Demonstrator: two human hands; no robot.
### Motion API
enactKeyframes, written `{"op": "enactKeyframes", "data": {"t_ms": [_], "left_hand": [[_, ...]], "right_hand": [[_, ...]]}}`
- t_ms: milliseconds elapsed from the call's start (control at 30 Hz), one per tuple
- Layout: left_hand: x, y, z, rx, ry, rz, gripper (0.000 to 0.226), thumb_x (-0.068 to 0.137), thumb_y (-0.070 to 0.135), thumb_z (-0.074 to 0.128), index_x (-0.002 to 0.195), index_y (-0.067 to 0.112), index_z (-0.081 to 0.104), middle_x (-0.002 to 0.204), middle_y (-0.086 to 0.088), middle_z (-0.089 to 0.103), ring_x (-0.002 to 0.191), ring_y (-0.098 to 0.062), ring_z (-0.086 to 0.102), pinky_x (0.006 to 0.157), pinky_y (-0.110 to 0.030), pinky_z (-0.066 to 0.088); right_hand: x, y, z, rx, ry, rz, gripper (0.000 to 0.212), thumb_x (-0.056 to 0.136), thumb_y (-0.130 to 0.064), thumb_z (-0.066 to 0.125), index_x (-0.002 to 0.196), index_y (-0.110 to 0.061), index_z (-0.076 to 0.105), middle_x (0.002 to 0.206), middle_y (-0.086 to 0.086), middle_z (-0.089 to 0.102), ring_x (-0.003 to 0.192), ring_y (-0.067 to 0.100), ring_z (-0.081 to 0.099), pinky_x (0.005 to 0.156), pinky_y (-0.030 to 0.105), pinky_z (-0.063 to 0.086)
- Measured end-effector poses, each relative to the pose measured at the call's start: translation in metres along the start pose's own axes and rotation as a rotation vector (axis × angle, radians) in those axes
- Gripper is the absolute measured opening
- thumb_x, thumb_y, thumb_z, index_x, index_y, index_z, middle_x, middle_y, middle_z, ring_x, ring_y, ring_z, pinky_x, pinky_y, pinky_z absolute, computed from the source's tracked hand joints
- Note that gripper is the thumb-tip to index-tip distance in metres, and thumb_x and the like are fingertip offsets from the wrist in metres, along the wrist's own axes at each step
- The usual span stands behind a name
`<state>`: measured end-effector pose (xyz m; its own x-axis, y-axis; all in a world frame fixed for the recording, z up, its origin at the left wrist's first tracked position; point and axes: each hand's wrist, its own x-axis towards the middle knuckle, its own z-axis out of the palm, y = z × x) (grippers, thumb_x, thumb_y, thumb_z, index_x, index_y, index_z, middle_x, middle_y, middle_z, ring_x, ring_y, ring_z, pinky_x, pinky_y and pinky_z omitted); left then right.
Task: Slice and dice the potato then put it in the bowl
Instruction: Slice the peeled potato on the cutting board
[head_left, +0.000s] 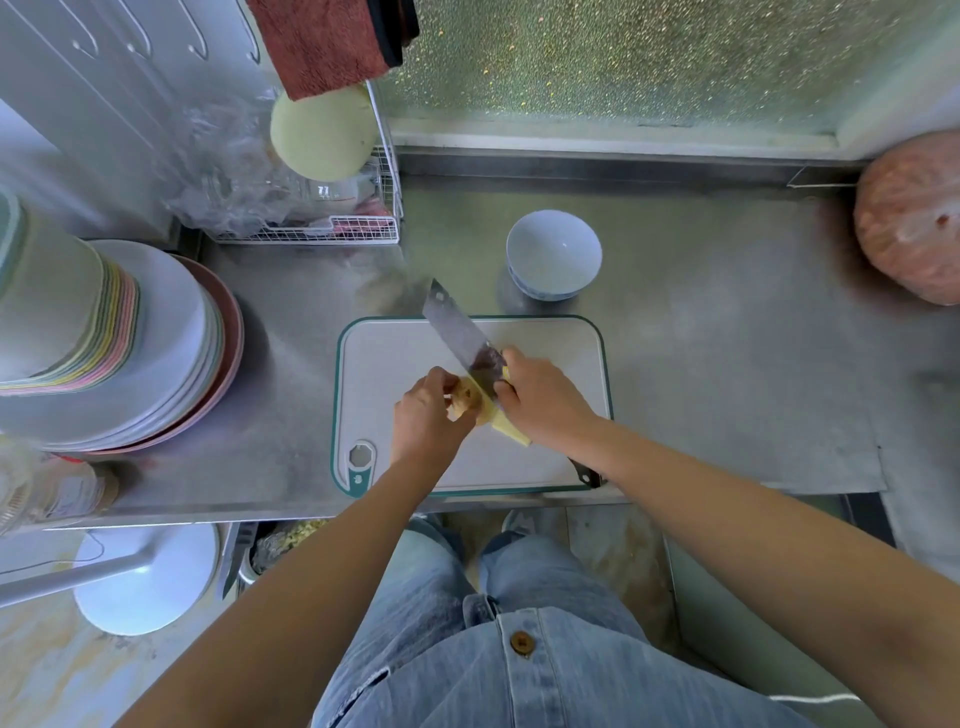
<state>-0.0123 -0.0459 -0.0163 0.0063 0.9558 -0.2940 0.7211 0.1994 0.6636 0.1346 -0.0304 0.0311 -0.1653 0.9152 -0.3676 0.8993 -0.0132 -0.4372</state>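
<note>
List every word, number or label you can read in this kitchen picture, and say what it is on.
No text can be read for certain.
Dark marks on the clear container in the wire rack: too blurred to read.
Label on the bottle at the left edge: too blurred to read.

Plate stack (156, 338) on steel counter (727, 364) L; wire rack (311, 236) behind, red cloth (322, 41) above; pink round bundle (914, 218) far R.

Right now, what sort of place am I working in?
Most likely a kitchen prep area, perhaps a commercial one: a brushed stainless-steel counter, tall stacks of pastel plates, and a white cutting board with a teal rim where a steel cleaver meets a yellow potato.
</note>
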Motion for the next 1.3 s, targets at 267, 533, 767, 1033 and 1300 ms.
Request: {"op": "enactKeyframes", "data": {"t_ms": [267,533,767,1033,1300], "left_hand": [[0.002,-0.009,-0.013,-0.034,0.084,-0.077,0.037,0.076,0.03,0.077,0.103,0.015,0.057,0.101,0.0,0.066,0.081,-0.019,0.061,0.07,-0.029,0.051],[-0.002,-0.011,-0.005,-0.045,0.037,-0.072,0.037,0.076,0.032,0.078,0.102,0.016,0.056,0.1,0.001,0.065,0.082,-0.018,0.06,0.068,-0.024,0.044],[-0.002,-0.012,-0.006,-0.047,0.022,-0.086,0.036,0.077,0.025,0.077,0.104,0.015,0.055,0.103,-0.002,0.065,0.084,-0.019,0.059,0.067,-0.024,0.042],[0.0,-0.017,-0.006,-0.066,0.012,-0.064,0.036,0.076,0.028,0.076,0.102,0.013,0.056,0.099,0.0,0.065,0.082,-0.018,0.059,0.066,-0.024,0.043],[0.003,-0.016,-0.005,-0.03,0.004,-0.083,0.034,0.075,0.031,0.075,0.099,0.021,0.053,0.101,0.005,0.063,0.081,-0.019,0.061,0.063,-0.025,0.043]], "right_hand": [[-0.016,0.015,0.011,0.07,-0.025,0.092,0.016,0.095,-0.014,0.04,0.107,-0.005,0.044,0.073,0.007,0.045,0.069,0.029,0.046,0.059,0.034,0.032],[-0.034,0.014,0.019,0.031,-0.026,0.07,0.027,0.098,-0.018,0.038,0.12,-0.004,0.042,0.08,0.01,0.049,0.073,0.027,0.049,0.063,0.032,0.034],[-0.047,0.005,0.032,-0.1,-0.089,-0.005,0.025,0.1,-0.019,0.038,0.122,-0.007,0.04,0.088,0.005,0.051,0.073,0.021,0.047,0.064,0.029,0.032],[-0.046,0.012,0.065,-0.074,-0.022,0.013,0.021,0.101,-0.023,0.037,0.115,-0.009,0.045,0.095,0.009,0.06,0.083,0.026,0.062,0.066,0.029,0.039],[-0.04,0.018,0.058,-0.114,0.004,-0.013,0.026,0.101,-0.025,0.035,0.121,-0.009,0.043,0.092,0.008,0.061,0.079,0.025,0.062,0.065,0.03,0.043]]}}
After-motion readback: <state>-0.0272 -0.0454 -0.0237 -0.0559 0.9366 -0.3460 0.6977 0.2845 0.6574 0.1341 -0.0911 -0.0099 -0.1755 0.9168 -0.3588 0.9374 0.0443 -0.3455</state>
